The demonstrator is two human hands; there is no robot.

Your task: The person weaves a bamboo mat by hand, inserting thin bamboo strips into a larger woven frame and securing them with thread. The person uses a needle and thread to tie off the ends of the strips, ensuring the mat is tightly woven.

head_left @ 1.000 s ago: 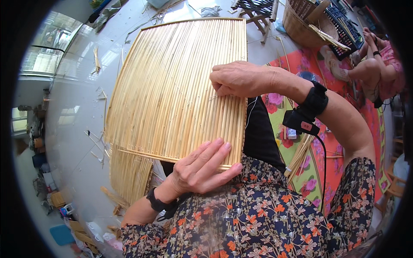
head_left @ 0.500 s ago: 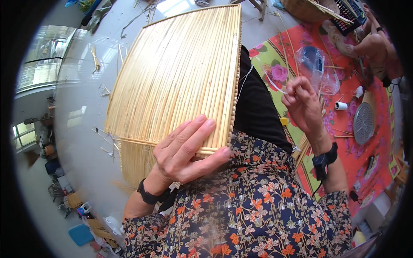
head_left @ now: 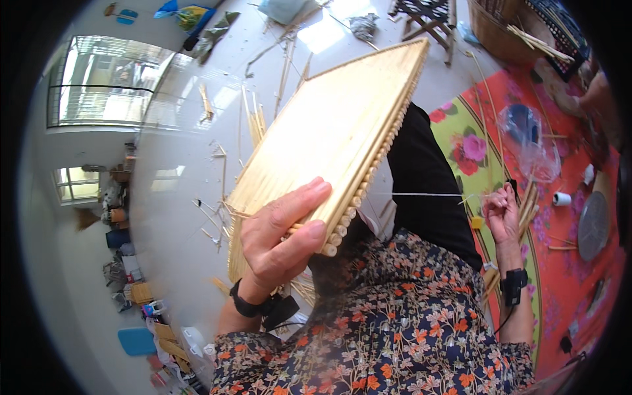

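Note:
A panel of pale reed stalks point(head_left: 329, 118) laid side by side leans over my lap, tilted with its stalk ends toward the right. My left hand point(head_left: 280, 230) is closed on its near corner, thumb and fingers pressed along the edge. From the panel's right edge a white thread point(head_left: 428, 194) runs out straight and taut. Its other end reaches my right hand point(head_left: 503, 212), closed on it with curled fingers, out to the right beyond my knee. Whether a needle is on the thread I cannot tell. Under the panel, a second reed piece point(head_left: 237, 253) shows partly.
A red and green floral cloth point(head_left: 526, 283) covers the right side, bearing a white thread spool point(head_left: 561, 199), a clear plastic bag point(head_left: 526, 141) and a round grey disc point(head_left: 593, 226). Another person's arm point(head_left: 599, 99) shows at the right rim. A folding stool point(head_left: 428, 29) and a wicker basket point(head_left: 490, 29) stand farther back.
My right hand has moved right and down, drawing the slack thread taut. The panel has tilted, turning its right edge of stalk ends into view. My left hand still grips the corner.

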